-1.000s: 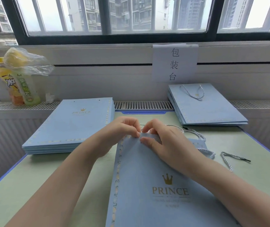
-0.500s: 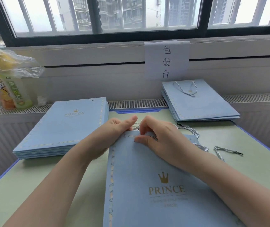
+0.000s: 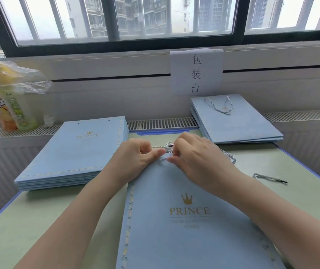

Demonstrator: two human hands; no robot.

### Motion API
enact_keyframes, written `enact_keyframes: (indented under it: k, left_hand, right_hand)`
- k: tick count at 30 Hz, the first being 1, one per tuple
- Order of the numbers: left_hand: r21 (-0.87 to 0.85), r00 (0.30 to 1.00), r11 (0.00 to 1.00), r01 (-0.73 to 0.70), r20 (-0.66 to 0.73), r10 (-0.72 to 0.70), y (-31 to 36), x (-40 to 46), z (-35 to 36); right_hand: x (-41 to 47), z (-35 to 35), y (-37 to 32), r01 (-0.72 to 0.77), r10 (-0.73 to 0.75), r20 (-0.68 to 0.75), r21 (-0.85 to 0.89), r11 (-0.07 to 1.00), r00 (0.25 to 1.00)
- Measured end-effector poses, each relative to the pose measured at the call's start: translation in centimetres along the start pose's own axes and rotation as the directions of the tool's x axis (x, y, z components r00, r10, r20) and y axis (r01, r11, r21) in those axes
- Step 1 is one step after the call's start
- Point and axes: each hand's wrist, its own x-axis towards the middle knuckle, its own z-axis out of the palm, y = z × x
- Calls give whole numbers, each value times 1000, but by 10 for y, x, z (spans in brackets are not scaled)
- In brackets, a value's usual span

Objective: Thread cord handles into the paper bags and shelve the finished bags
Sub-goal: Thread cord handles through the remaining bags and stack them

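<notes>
Both hands' fingers, left hand (image 3: pixel 137 158) and right hand (image 3: pixel 198 162), pinch twisted cord (image 3: pixel 163 147) at the flat matte-blue paper bag (image 3: pixel 184 230).

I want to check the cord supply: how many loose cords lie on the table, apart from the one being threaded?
1: a loose cord on the table right of the right hand. More may be hidden under the hands.

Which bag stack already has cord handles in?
The right stack, below the paper sign: a twisted cord handle loops on its top bag. The left stack shows only bare punched holes.
</notes>
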Motion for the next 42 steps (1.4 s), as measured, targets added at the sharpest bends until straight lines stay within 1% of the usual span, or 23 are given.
enact_keyframes:
  k: [2, 3, 5, 8, 11, 14, 17, 18, 19, 20, 22, 24, 26, 27, 28, 30, 31, 32, 34, 35, 37, 40, 42]
  left_hand:
    - [40, 997, 999, -9, -70, 11, 1, 1, -3]
    - [35, 994, 999, 0, -107, 4, 1, 1, -5]
    - [29, 984, 999, 26, -179, -20, 1, 3, -12]
    - [80, 970, 992, 96, -233, -75, -2, 5, -21]
    - [143, 960, 978, 155, -255, -115, -2, 6, -25]
    - [157, 960, 976, 152, -260, -108, 1, 5, -24]
    - [210, 964, 955, 210, -206, -167, -1, 4, -26]
    - [232, 963, 943, 239, -178, -201, -3, 4, -29]
    - [253, 960, 930, 267, -153, -234, -4, 4, -31]
    - [267, 955, 919, 291, -129, -265, -4, 5, -33]
    - [269, 947, 908, 321, -94, -307, -4, 5, -34]
    - [272, 944, 904, 329, -71, -322, -5, 4, -32]
    - [335, 939, 881, 335, -44, -341, -5, 2, -29]
    - [400, 934, 852, 337, -27, -357, -4, 1, -28]
    - [475, 927, 814, 334, -9, -375, -3, 0, -27]
    - [588, 917, 746, 311, 22, -399, -1, -3, -25]
    - [627, 913, 720, 296, 34, -406, 1, -3, -23]
    - [662, 912, 696, 279, 43, -407, 2, -4, -22]
    - [706, 918, 664, 247, 50, -394, 6, -5, -20]
    - [708, 926, 666, 235, 46, -376, 8, -6, -18]
    - [662, 947, 722, 203, 54, -316, 12, -6, -12]
    - [502, 964, 851, 156, 111, -242, 19, -9, 5]
    - [461, 975, 881, 109, 123, -184, 21, -11, 16]
  right_hand:
    - [2, -5, 2, -27, 24, -103, -29, 999, 994]
    - [2, -9, 2, -61, 62, -136, 14, 998, 989]
    - [4, -16, 3, -147, 190, -150, 262, 954, 970]
    - [9, -32, 5, -198, 420, -244, 612, 766, 874]
    - [13, -46, 12, -131, 669, -230, 887, 443, 707]
    - [15, -49, 22, -19, 793, -41, 998, 67, 608]
    - [18, -50, 36, 127, 818, 222, 933, -336, 531]
    - [18, -52, 42, 197, 813, 285, 880, -432, 508]
    - [17, -52, 48, 257, 816, 322, 838, -482, 480]
    - [16, -51, 54, 295, 826, 334, 819, -492, 454]
    - [14, -47, 60, 289, 838, 311, 837, -465, 448]
    - [12, -40, 60, 237, 821, 278, 867, -438, 499]
    - [11, -35, 58, 161, 807, 253, 906, -391, 533]
    - [10, -34, 57, 91, 807, 226, 941, -325, 546]
    - [10, -34, 56, -13, 805, 188, 976, -219, 563]
    - [8, -30, 51, -239, 769, 103, 969, 66, 631]
    - [8, -27, 46, -315, 735, 80, 930, 187, 674]
    - [8, -21, 42, -373, 695, 84, 886, 275, 714]
    - [8, -8, 31, -464, 613, 150, 794, 393, 776]
    - [8, -2, 26, -496, 577, 198, 760, 421, 793]
    - [6, 8, 19, -524, 513, 263, 710, 471, 817]
    - [5, 13, 18, -510, 451, 256, 576, 639, 855]
    - [5, 11, 16, -486, 430, 232, 511, 709, 872]
